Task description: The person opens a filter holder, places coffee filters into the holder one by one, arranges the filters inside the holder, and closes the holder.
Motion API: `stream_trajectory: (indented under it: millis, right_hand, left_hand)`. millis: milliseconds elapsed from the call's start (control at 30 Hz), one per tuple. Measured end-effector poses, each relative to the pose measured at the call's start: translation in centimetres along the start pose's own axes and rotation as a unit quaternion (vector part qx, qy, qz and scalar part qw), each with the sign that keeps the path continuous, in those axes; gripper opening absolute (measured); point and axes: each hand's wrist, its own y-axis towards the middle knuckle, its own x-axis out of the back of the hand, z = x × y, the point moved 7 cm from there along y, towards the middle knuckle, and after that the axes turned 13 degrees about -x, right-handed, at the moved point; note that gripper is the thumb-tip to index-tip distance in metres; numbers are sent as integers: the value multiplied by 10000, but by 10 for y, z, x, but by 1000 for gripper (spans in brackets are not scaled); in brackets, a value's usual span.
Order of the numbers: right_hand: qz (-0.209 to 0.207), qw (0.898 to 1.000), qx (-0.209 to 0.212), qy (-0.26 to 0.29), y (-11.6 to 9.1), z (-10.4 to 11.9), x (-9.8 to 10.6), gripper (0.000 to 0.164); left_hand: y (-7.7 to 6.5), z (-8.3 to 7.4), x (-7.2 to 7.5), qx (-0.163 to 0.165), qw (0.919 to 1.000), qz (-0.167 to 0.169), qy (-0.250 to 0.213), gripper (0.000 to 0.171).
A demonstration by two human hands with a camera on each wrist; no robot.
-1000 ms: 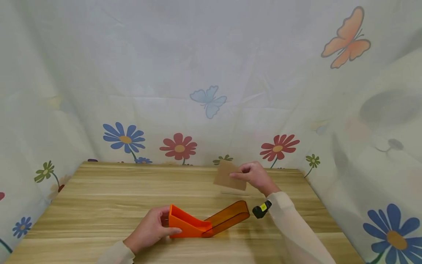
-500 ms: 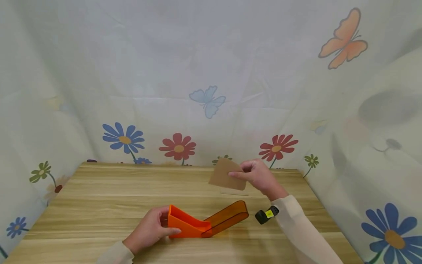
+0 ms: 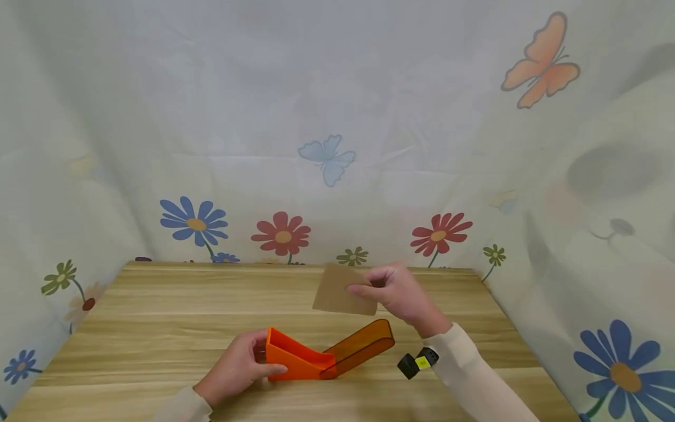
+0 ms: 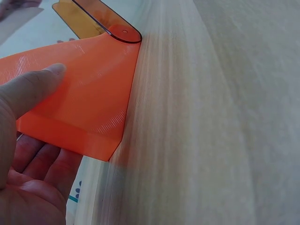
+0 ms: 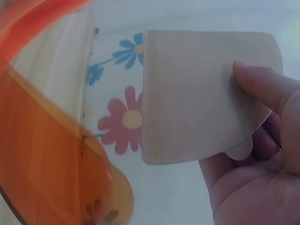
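Note:
An orange plastic filter holder [image 3: 292, 357] stands on the table, its hinged see-through amber lid [image 3: 366, 346] swung out to the right. My left hand [image 3: 239, 363] grips the holder's left end, thumb on the near side and fingers behind, as the left wrist view [image 4: 37, 93] also shows. Above and behind the lid, my right hand [image 3: 403, 296] pinches a brown paper coffee filter [image 3: 340, 293] by its right side. In the right wrist view the coffee filter [image 5: 197, 98] looks flat, with a crimped seam along one edge and a small tab. It is apart from the holder.
A wood-grain table [image 3: 174, 328] lies under both hands. Behind and at both sides hangs a pale curtain [image 3: 237, 117] printed with flowers and butterflies. A small black device [image 3: 419, 363] with a yellow label is worn on my right wrist.
My right hand has moved left and slightly down toward the holder, carrying the coffee filter. My left hand and the holder stay in place. The view has shifted a little.

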Motion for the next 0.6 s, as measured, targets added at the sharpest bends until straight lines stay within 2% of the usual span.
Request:
stream_trajectory:
  millis: [67, 267, 333, 467, 600]
  right_hand:
    - [86, 10000, 18, 12, -2, 2, -5, 37]
    - [247, 9993, 260, 48, -5, 7, -21, 40]
    - [277, 9991, 315, 93, -6, 8, -27, 35]
    - [287, 9993, 230, 68, -7, 7, -37, 14]
    - [379, 9991, 73, 176, -8, 5, -48, 12]
  left_hand:
    - [0, -1, 0, -23, 10000, -10, 4, 52]
    - [0, -3, 0, -134, 9999, -46, 4, 50]
    - [0, -3, 0, -155, 9999, -50, 26, 50]
    - [1, -1, 1, -107, 9999, -58, 33, 51]
    - [1, -1, 1, -82, 10000, -52, 6, 52]
